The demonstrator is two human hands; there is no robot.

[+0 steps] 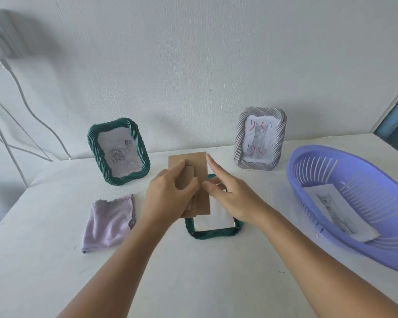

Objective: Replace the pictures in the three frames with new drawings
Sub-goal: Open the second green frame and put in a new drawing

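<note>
A green frame [213, 232] lies face down at the table's middle, with white paper [216, 216] showing in its open back. My left hand [168, 196] grips the brown cardboard backing board [199, 164] and holds it tilted above that frame. My right hand [230, 191] hovers flat beside the board, fingers spread, holding nothing. A second green frame [118, 151] with a rose drawing stands at the back left. A grey frame [260, 138] with a cat drawing stands at the back right.
A lilac cloth [109, 222] lies crumpled at the left. A purple slotted basket [354, 203] at the right holds a cat drawing [338, 210]. White cables [21, 106] run down the wall at the left. The wall stands right behind the frames.
</note>
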